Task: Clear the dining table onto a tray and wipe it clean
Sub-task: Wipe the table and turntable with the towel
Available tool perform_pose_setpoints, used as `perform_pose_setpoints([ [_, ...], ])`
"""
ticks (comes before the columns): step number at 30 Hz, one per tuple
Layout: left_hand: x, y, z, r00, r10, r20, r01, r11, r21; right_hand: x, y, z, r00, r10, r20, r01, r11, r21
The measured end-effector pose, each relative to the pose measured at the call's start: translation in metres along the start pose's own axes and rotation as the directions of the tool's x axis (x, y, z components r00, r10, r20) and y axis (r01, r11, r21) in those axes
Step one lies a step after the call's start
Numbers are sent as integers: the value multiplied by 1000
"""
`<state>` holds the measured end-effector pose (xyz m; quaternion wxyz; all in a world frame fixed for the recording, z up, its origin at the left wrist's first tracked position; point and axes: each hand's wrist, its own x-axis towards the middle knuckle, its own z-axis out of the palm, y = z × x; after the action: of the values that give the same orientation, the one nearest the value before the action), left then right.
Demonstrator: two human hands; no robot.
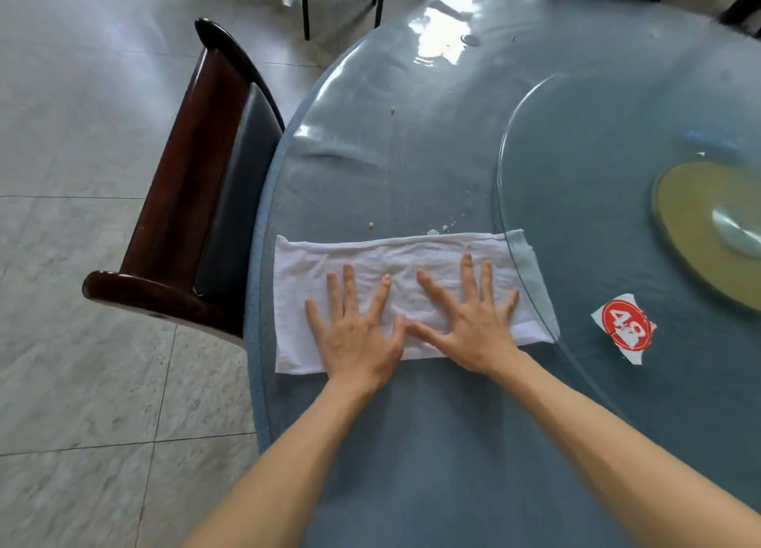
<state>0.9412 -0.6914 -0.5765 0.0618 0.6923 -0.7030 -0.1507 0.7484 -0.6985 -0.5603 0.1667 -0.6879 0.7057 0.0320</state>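
Note:
A white cloth [313, 267] lies spread flat in a long strip on the round blue-covered dining table [412, 444], near its left edge. My left hand [356, 329] presses on the cloth with fingers spread and straight. My right hand [469, 321] presses beside it the same way, the two thumbs nearly touching. The cloth's right end tucks under the rim of the glass turntable [576, 143]. Small crumbs [372, 225] and a few wet drops [442, 228] sit on the table just beyond the cloth.
A dark wooden chair [193, 201] with a black seat stands against the table's left edge. A red-and-white number tag [624, 327] shows at the turntable's near edge. More chair legs [306, 3] stand on the tiled floor at the back.

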Motion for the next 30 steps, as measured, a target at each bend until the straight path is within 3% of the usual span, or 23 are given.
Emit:
perform_pose_setpoints([
  [3,-10,14,9,993,-113,-39,113,993,17,-7,2,8,997,22,-71,-24,999,-26],
  [11,27,3,7,994,-87,-65,90,995,48,20,-4,11,987,38,-153,-44,998,-35],
  [22,151,-22,-17,1000,15,4,-16,995,99,127,-33,-9,977,153,-146,-150,988,32],
  [30,278,-35,-39,987,156,40,-158,986,48,230,-60,-31,927,323,-189,-318,946,59],
])
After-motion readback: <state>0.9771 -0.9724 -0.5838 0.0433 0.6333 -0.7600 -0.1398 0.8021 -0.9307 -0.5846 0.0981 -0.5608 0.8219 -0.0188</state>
